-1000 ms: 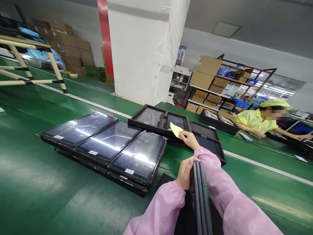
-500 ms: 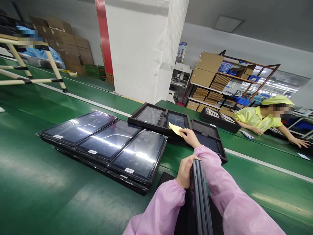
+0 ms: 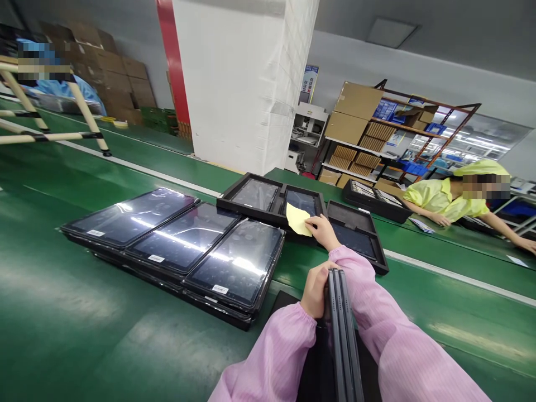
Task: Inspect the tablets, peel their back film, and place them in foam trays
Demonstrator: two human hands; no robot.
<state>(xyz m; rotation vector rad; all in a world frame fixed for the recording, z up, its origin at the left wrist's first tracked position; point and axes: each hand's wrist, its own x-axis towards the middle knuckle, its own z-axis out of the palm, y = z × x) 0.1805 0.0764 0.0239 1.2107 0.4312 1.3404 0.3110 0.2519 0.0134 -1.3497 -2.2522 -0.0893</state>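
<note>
My left hand [image 3: 315, 291] is closed around the upper end of several tablets [image 3: 344, 329], held on edge side by side. Beyond it, my right hand [image 3: 322, 230] pinches a piece of yellow paper [image 3: 298, 219] by its right edge. The paper hangs over the near side of a black tray [image 3: 226, 204], whose two compartments hold tablets. Right of that hand lies a second black tray [image 3: 379, 258] with a tablet [image 3: 355, 243] in its near part. A black surface lies under the held tablets, partly hidden by my sleeves.
Stacked trays with film-covered tablets [image 3: 151, 220] lie on the green table [image 3: 104, 346] at left. Farther right is a black box [image 3: 377, 204] of small items, near a co-worker in yellow [image 3: 444, 198]. A white pillar [image 3: 234, 84] stands behind.
The yellow paper has turned to show more of its face, while my right hand has moved only slightly. The left hand still holds the tablets. The co-worker's arm has stretched farther right.
</note>
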